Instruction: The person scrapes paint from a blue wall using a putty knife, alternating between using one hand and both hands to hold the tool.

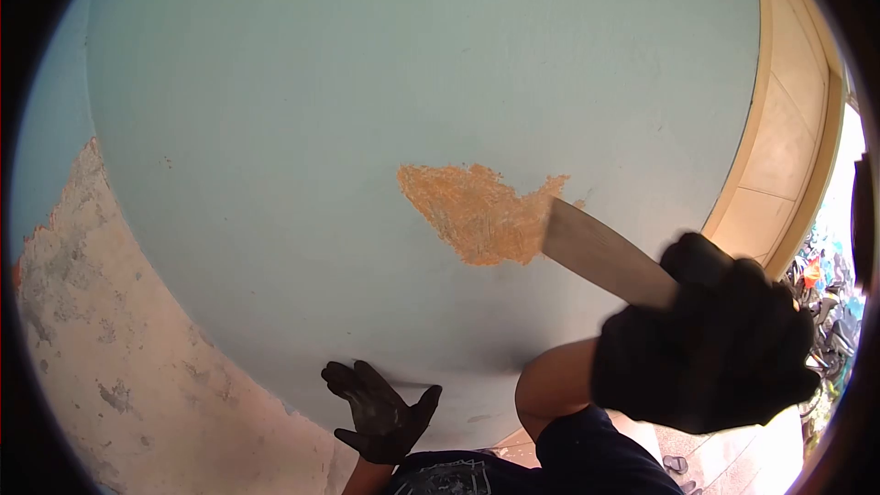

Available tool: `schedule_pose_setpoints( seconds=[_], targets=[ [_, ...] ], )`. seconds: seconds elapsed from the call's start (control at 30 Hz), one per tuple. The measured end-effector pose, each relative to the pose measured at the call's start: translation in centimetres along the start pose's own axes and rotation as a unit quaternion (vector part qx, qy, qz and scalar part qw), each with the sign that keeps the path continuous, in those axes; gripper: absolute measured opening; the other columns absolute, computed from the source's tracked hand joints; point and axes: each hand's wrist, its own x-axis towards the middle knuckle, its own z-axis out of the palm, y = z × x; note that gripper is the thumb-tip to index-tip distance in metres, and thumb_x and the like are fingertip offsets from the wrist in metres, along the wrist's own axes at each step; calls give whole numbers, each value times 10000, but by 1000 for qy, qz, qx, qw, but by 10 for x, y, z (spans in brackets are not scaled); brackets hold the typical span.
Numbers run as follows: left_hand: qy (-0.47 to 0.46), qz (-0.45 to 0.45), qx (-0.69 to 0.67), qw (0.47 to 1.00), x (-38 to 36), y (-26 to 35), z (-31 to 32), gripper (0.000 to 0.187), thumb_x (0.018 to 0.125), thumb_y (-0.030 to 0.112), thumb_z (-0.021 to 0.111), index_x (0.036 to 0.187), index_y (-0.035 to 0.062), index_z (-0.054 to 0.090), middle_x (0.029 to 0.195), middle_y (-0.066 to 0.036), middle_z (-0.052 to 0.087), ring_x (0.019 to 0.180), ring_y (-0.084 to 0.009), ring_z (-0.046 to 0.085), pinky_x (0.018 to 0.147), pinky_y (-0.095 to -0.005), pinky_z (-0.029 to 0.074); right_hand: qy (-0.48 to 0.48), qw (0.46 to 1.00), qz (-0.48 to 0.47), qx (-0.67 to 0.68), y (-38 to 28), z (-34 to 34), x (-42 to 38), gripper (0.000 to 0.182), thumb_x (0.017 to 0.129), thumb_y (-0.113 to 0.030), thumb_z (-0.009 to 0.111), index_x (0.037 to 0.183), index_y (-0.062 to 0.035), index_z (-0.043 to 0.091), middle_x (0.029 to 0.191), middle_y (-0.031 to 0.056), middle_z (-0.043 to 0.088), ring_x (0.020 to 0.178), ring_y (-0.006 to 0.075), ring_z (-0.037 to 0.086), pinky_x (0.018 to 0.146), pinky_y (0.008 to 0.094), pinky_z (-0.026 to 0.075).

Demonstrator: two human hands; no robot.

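Observation:
My right hand point(710, 339), in a black glove, is closed around a scraper point(605, 252) with a wide flat metal blade. Its handle is hidden inside the fist. The blade's end overlaps the right side of a bare orange-brown patch point(481, 215) with ragged edges in the pale green painted wall point(367, 64). Low down by the wall, my left hand point(380, 412), also gloved, is open with its fingers spread and nothing in it.
On the left, the adjoining wall point(101, 312) has stripped, blotchy plaster below blue paint. A beige tiled door frame point(779, 119) borders the green wall on the right. Outside lie colourful cluttered items point(830, 302), and sandals point(676, 465) rest on the floor.

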Motion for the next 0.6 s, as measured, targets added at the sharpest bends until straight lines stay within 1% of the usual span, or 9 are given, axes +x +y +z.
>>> schedule_pose_setpoints(
  seconds=[0.13, 0.2, 0.3, 0.37, 0.43, 0.6],
  targets=[
    [-13, -8, -16, 1000, -1, 1, 1, 1316, 763, 569, 772, 1497, -150, -50, 1463, -524, -164, 1396, -668, -125, 1096, -760, 10, -4, 1000, -9, -7, -2, -4, 0, 109, 664, -141, 621, 621, -173, 526, 609, -2, 443, 609, 195, 498, 655, 344, 400],
    [-11, -11, -4, 1000, 0, 2, -1, 1309, 764, 569, 771, 1493, -156, -39, 1458, -529, -162, 1393, -672, -128, 1097, -756, 21, -9, 1000, -4, -11, -3, -4, 1, 108, 665, -143, 621, 623, -174, 526, 610, -3, 443, 609, 194, 498, 654, 343, 399],
    [-24, -17, -20, 999, 4, 6, -9, 1311, 763, 570, 773, 1495, -154, -38, 1455, -531, -168, 1389, -675, -137, 1097, -753, 27, -11, 1000, 1, -12, -3, -6, 1, 108, 666, -145, 621, 626, -175, 526, 611, -3, 443, 609, 193, 499, 652, 342, 399],
    [-51, -41, 1, 998, 1, 7, -9, 1308, 769, 575, 764, 1501, -148, -43, 1456, -530, -170, 1389, -678, -133, 1104, -746, 25, -16, 1000, -1, -10, -2, -9, 1, 108, 667, -147, 621, 629, -176, 525, 612, -3, 443, 610, 193, 499, 651, 342, 398],
    [-50, -43, -5, 998, 1, 10, -11, 1300, 771, 579, 759, 1497, -155, -31, 1457, -533, -156, 1387, -684, -117, 1108, -743, 33, -19, 1000, 1, -12, -2, -9, -1, 107, 669, -149, 622, 631, -177, 525, 612, -4, 443, 610, 192, 500, 650, 342, 398],
    [-36, -19, -12, 999, 1, 13, -20, 1280, 771, 584, 755, 1477, -185, 14, 1460, -542, -109, 1383, -699, -71, 1111, -741, 73, -25, 1000, 0, -15, -4, -8, 1, 107, 671, -153, 622, 637, -179, 524, 614, -5, 443, 610, 191, 501, 647, 340, 397]
  ],
)
